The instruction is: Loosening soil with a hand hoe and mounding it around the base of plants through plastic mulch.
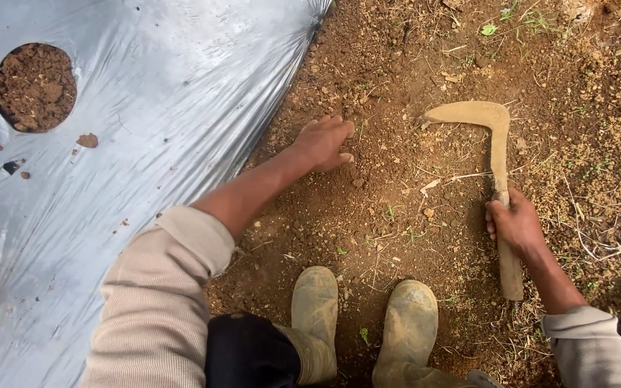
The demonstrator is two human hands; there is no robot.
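View from the head, looking down at bare brown soil (397,215) between sheets of plastic. The left hand (323,142) rests knuckles-up on the soil in the middle of the scene, its fingers curled under and pressed together into the loose earth; whether anything lies inside the grip cannot be told. The right hand (513,224) is wrapped around the wooden handle of a sickle (496,154), thumb toward the blade. The sickle lies flat on the ground to the right: its handle runs toward the near edge and sticks out below the hand, while its mud-coated blade runs away from the viewer and hooks to the left at the far end, well apart from the left hand. Both arms wear beige ribbed sleeves (159,302), pushed up from the wrists. Two muddy rubber boots (315,302) stand side by side on the soil at the near edge, between the arms. A silver-grey plastic sheet (167,93) covers the ground on the left, its edge running diagonally from far right to near left, just beside the left forearm. A round hole (35,87) cut in the sheet at far left shows soil; part of a second hole appears at the left edge, nearer. Small clods lie scattered on the sheet. Dry stalks and a few green sprouts dot the soil on the right.
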